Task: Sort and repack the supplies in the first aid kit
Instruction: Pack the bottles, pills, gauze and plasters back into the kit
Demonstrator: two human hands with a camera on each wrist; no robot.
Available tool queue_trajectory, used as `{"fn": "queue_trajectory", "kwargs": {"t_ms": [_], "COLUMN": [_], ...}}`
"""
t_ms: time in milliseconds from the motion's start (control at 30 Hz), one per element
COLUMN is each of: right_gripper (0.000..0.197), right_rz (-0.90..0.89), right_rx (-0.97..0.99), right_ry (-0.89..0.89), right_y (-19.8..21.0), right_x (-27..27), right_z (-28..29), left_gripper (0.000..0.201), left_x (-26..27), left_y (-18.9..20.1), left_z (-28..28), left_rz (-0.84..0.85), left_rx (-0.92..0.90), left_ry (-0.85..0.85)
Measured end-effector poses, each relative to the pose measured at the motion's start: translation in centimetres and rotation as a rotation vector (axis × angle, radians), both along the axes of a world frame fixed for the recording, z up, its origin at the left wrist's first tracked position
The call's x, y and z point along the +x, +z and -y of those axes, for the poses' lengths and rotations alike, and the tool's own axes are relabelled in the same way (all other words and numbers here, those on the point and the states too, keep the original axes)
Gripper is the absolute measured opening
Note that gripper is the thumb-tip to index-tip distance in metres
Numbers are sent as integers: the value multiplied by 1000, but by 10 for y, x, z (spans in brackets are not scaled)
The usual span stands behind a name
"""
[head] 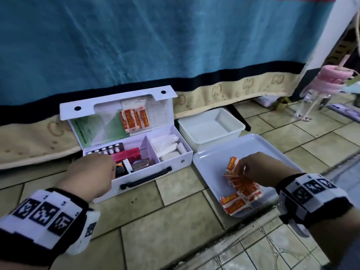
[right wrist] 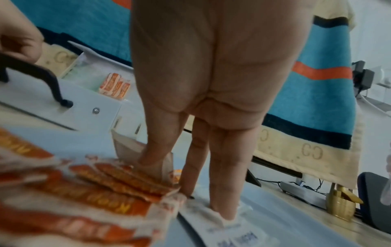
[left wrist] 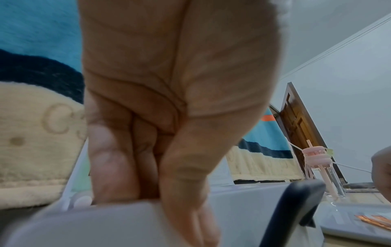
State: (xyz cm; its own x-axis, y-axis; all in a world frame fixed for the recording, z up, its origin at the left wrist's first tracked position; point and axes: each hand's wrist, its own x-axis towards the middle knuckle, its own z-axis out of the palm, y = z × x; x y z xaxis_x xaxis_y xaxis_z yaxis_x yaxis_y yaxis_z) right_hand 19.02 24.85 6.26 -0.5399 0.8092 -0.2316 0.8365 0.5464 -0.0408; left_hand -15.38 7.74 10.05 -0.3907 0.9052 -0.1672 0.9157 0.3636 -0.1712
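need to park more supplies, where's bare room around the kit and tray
The white tub behind the tray looks bare inside. The tray's far and left parts, between the kit and the right hand, are free. Its near part is crowded with orange packets. The kit's compartments are full.

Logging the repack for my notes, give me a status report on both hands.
Left hand grips the first aid kit's front wall. Right hand pinches an orange plaster packet over the white tray. Nothing in the way.
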Motion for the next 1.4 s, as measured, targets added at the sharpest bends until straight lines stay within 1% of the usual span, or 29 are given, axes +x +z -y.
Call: {"fn": "queue_trajectory", "kwargs": {"t_ms": [67, 167, 233, 300, 367, 467, 533, 567, 633, 700, 767, 867, 933, 967, 1067, 1133, 1167, 1233, 1267, 1367, 1400], "right_gripper": [18, 7, 10, 8, 17, 27, 31, 30, 23, 19, 17, 9, 15, 19, 36, 35, 32, 29, 27, 10, 8], "right_rz": [-8, -65, -93, -84, -126, -352, -464, -508, -555, -605, -707, -910, -1005, -1001, -883, -835, -868, -1037, -1112, -1262, -1271], "right_rx": [-20, 21, 33, 5, 11, 5, -29, -60, -130, -189, -309, -512, -550, -550, -529, -467, -464, -516, -502, -279, -226], "right_ry": [-2, 0, 11, 26, 25, -50, -93, -110, -126, -138, -126, -86, -76, -72, 3, 52, 59, 32, 41, 48, 39], "right_y": [9, 21, 24, 26, 25, 27, 33, 35, 41, 46, 49, 51, 51, 51, 51, 53, 55, 65, 72, 89, 92], "right_x": [-4, -4, -6, -11, -14, -19, -27, -31, -42, -55, -69, -93, -112, -123, -160, -186, -197, -216, -224, -240, -243], "right_z": [1, 4, 5, 7, 6, 2, 3, 3, 5, 6, 7, 9, 5, 3, -6, -13, -16, -21, -22, -33, -36], "left_gripper": [25, 28, 30, 32, 32, 29, 26, 23, 20, 21, 23, 21, 19, 19, 25, 27, 27, 26, 26, 28, 28], "left_x": [-1, -1, -2, -2, -2, 1, 2, 2, 0, 1, 3, 5, 6, 8, 12, 12, 11, 10, 9, 9, 9], "left_y": [-1, -4, -4, -5, -5, -3, -2, -2, 0, 1, 1, 2, 2, 2, 3, 5, 6, 7, 8, 8, 8], "left_z": [1, 2, 3, 2, 2, 2, 3, 3, 3, 3, 3, 4, 4, 4, 2, 1, 0, -1, -1, -2, -2], "left_rz": [7, 8, 18, 28, 25, 7, 12, 22, 41, 51, 48, 33, 15, 3, 8, 32, 46, 72, 80, 96, 98], "left_rx": [20, 53, 69, 74, 75, 66, 49, 39, 21, 8, 2, -12, -33, -47, -69, -68, -70, -75, -74, -62, -59], "left_ry": [7, 21, 31, 37, 37, 30, 28, 31, 39, 44, 49, 50, 46, 46, 80, 107, 118, 135, 136, 139, 141]}}
